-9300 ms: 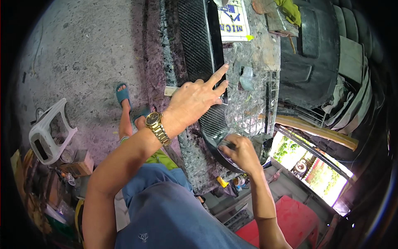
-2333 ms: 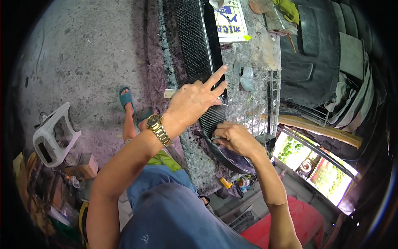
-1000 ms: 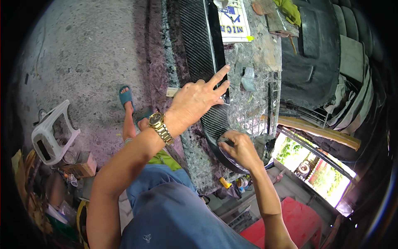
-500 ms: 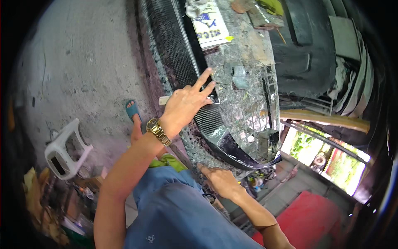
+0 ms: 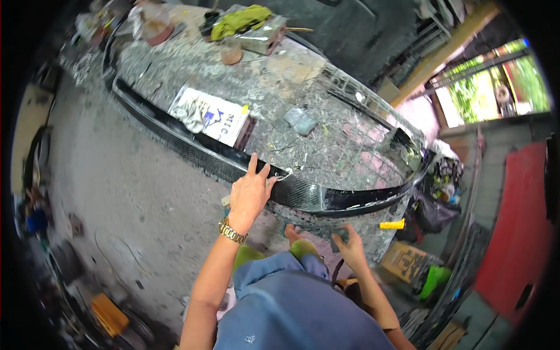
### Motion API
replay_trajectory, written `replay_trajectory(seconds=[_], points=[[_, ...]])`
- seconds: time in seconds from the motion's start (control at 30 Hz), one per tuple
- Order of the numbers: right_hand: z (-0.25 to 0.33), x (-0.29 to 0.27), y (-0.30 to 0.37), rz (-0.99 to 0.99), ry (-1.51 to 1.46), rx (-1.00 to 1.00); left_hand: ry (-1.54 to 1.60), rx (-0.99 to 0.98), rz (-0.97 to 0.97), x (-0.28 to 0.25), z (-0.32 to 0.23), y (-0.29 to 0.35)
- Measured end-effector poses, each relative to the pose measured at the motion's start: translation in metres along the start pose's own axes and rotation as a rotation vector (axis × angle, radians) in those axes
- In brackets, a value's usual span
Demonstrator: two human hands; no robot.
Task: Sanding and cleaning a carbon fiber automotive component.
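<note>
A long, curved black carbon-fibre car lip (image 5: 303, 196) lies along the near edge of a grimy worktable (image 5: 274, 102). My left hand (image 5: 249, 189), with a gold watch at its wrist, rests on the lip with fingers stretched over its upper edge. Just beside that hand a short pale strip (image 5: 226, 200) sticks out; its other end is hidden. Near my body, below the lip, my right hand (image 5: 352, 246) pinches a small dark grey flat piece (image 5: 335, 242), too unclear to name by kind.
A white printed sheet (image 5: 224, 119) with a crumpled grey cloth (image 5: 189, 114) lies on the table. Beyond sit a yellow-green cloth (image 5: 242, 22), a block and a cup. A yellow tube (image 5: 392, 224) lies at the right corner. A red panel (image 5: 513, 233) stands at far right.
The view has swung, so more of the table and lip shows. My left hand stays on the lip. My right hand has turned, and the dark grey piece now shows in it.
</note>
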State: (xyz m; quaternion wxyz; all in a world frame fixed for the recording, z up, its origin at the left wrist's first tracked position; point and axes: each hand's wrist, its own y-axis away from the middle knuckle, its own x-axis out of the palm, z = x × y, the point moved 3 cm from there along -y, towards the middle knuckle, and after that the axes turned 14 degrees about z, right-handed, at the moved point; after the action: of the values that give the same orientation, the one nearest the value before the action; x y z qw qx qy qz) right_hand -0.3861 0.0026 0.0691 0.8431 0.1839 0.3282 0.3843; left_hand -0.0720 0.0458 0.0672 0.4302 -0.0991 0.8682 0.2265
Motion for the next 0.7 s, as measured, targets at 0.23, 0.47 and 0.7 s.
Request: replay_trajectory(seconds=[0.23, 0.47, 0.7], points=[[0.011, 0.066, 0.009, -0.295, -0.08, 0.038, -0.327, 0.66, -0.033, -0.015, 0.0, -0.086], [0.038, 0.086, -0.018, -0.677, 0.219, -0.055, -0.253, 0.658, 0.182, 0.014, 0.022, -0.119], [0.035, 0.087, -0.037, -0.701, 0.375, -0.057, -0.16, 0.713, 0.135, 0.013, 0.03, -0.122]])
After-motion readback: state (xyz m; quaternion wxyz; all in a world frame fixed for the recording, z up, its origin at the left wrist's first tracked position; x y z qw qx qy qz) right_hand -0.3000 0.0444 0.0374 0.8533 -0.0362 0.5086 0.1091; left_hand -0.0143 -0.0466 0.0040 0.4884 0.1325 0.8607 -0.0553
